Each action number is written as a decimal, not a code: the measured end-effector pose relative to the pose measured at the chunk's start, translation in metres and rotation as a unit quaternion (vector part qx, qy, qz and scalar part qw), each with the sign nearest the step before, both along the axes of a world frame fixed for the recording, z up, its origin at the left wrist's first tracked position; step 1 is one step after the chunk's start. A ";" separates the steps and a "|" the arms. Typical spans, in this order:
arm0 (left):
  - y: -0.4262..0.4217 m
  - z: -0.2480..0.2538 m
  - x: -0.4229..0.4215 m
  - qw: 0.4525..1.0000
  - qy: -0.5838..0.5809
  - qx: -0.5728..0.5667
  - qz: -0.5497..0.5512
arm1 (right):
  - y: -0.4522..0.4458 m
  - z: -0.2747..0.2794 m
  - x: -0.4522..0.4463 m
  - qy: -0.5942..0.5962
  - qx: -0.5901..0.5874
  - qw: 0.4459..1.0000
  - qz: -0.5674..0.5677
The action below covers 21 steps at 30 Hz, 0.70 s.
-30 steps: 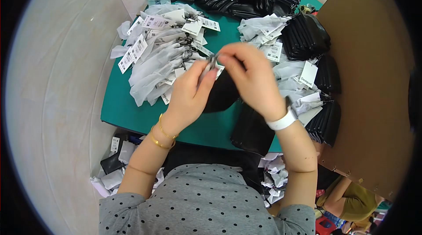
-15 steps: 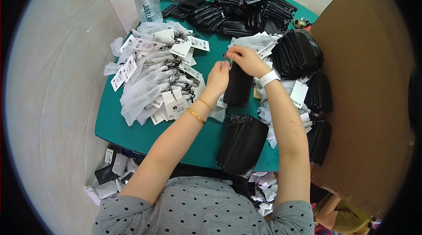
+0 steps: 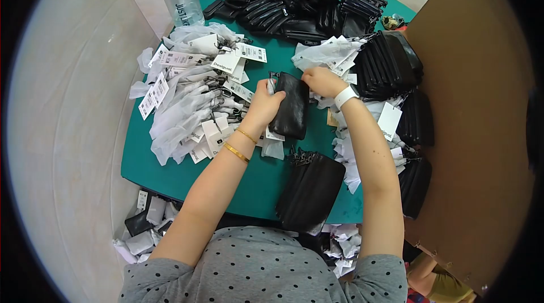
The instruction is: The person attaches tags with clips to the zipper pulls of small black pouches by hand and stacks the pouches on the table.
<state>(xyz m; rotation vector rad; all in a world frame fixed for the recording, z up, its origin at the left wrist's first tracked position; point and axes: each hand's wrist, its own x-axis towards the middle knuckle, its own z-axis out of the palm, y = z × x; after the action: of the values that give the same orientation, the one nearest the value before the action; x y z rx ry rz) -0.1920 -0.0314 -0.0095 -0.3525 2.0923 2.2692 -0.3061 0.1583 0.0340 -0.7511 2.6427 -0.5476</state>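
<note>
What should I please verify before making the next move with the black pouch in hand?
1. Left hand gripping the black pouch: ok, thumb across its front.
2. Right hand touching the pouch: cannot tell; fingertips are at its upper right edge.
3. Dark clip fastened: cannot tell, too small.
4. Pouch stack wholly on the green table: cannot tell; its near end reaches the edge.
5. Water bottle upright, apart from both hands: ok.

Left hand [image 3: 264, 104] partly hidden behind the black pouch [image 3: 293, 107], fine print on white tags [image 3: 251, 52] illegibly small
</note>
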 end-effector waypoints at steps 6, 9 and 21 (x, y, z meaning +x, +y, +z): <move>0.003 0.001 -0.001 0.999 0.012 -0.001 0.037 | 0.019 0.014 0.038 0.022 -0.044 0.998 -0.040; 0.009 -0.002 -0.009 0.996 -0.021 -0.078 0.041 | 0.027 0.016 0.052 0.124 0.057 0.989 0.049; 0.041 0.010 -0.009 0.956 0.085 -0.277 0.049 | 0.036 0.036 0.109 0.266 -0.114 0.953 0.087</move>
<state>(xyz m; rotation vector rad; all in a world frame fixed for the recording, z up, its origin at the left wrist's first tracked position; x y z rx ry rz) -0.2014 0.0101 0.0003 -0.2846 2.8438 1.7632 -0.1972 0.1947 0.0699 -1.3527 2.9765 -0.6866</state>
